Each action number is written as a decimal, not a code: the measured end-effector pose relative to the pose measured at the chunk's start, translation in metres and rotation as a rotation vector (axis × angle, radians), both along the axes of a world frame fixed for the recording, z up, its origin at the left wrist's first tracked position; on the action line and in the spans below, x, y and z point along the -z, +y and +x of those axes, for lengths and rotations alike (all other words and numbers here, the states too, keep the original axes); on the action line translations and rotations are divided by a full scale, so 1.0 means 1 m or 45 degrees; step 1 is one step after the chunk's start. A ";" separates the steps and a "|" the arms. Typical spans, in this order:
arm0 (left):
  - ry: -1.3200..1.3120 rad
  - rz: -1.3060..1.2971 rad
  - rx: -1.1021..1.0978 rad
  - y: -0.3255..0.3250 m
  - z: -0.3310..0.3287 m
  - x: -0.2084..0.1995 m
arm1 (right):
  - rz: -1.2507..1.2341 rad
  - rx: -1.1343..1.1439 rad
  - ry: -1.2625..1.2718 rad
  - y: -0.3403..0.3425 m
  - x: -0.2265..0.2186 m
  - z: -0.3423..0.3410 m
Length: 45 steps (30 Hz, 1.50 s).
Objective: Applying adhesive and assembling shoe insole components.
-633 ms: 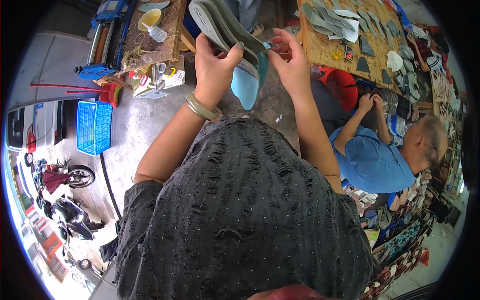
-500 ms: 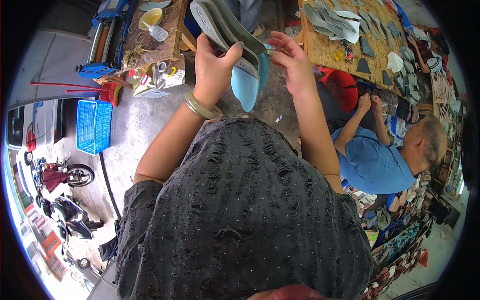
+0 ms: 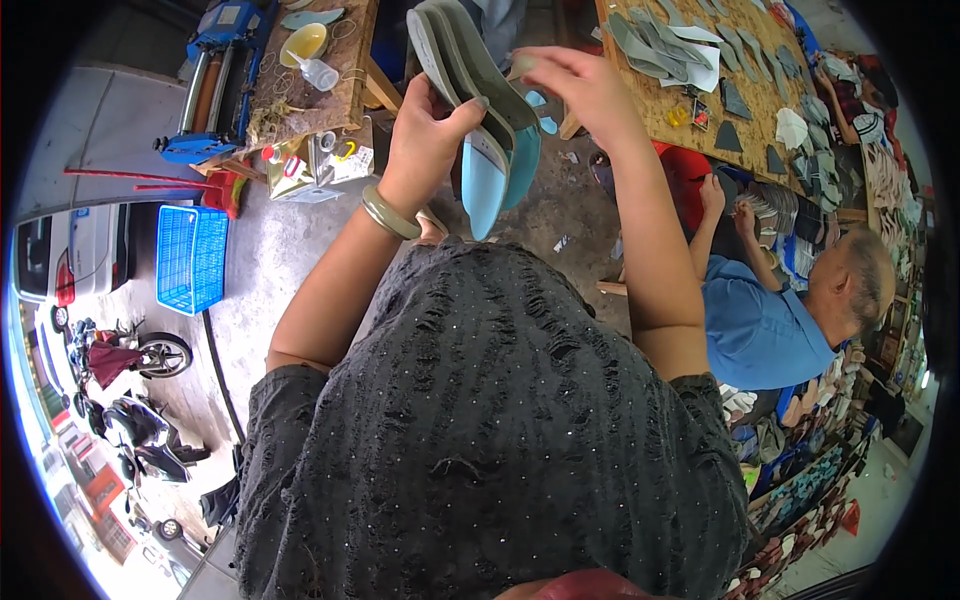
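My left hand (image 3: 425, 140) is closed around a stack of grey shoe insoles (image 3: 480, 75), its thumb lying over their near side. The insoles have light-blue lower ends (image 3: 482, 190) that hang toward me, slightly fanned apart. To the right of the stack, my right hand (image 3: 590, 100) is raised with thumb and fingertips pinched together beside the insoles' edge. What the pinch holds, if anything, is too small to make out. Just below those fingers show small light-blue scraps (image 3: 548, 125); whether they are in the air or on the floor I cannot tell.
On the right wooden table (image 3: 655, 110) lie grey cut pieces (image 3: 655, 50). The left table (image 3: 300, 118) bears a yellow bowl (image 3: 308, 38), a squeeze bottle (image 3: 320, 74) and a blue machine (image 3: 215, 80). A blue crate (image 3: 190, 260) stands left; a co-worker in blue (image 3: 765, 325) sits right.
My right hand has moved up and turned, away from the light-blue scraps that were at its fingertips. The scraps now show below it. My left hand and the stack have shifted slightly right.
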<state>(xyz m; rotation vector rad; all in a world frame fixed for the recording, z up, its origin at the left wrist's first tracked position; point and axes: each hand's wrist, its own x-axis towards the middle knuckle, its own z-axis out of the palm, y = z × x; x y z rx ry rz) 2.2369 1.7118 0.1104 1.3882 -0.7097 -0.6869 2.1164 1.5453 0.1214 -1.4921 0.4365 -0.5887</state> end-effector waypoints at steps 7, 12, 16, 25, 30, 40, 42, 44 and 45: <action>0.364 0.035 0.380 0.006 0.056 -0.001 | -0.457 -0.161 0.233 -0.028 0.018 0.043; 0.980 -0.298 0.737 -0.001 0.101 0.002 | 0.037 -0.103 0.119 -0.043 0.037 0.065; 1.083 -0.383 0.777 -0.008 0.149 0.006 | 0.214 -0.006 0.133 -0.071 0.049 0.077; 1.047 -0.358 0.779 -0.038 0.221 0.055 | 0.176 0.502 0.294 -0.119 0.088 0.090; 1.262 -0.187 0.724 -0.069 0.240 0.073 | 0.428 0.862 0.358 -0.156 0.120 0.054; 1.243 0.025 0.633 -0.143 0.252 0.119 | 0.259 1.255 0.384 -0.296 0.134 0.042; 1.207 0.046 0.596 -0.160 0.252 0.126 | 0.262 1.263 0.375 -0.352 0.132 0.054; 1.189 0.060 0.512 -0.178 0.250 0.133 | 0.265 1.258 0.362 -0.398 0.125 0.073; 1.177 0.060 0.500 -0.187 0.249 0.137 | 0.322 1.333 0.315 -0.423 0.119 0.085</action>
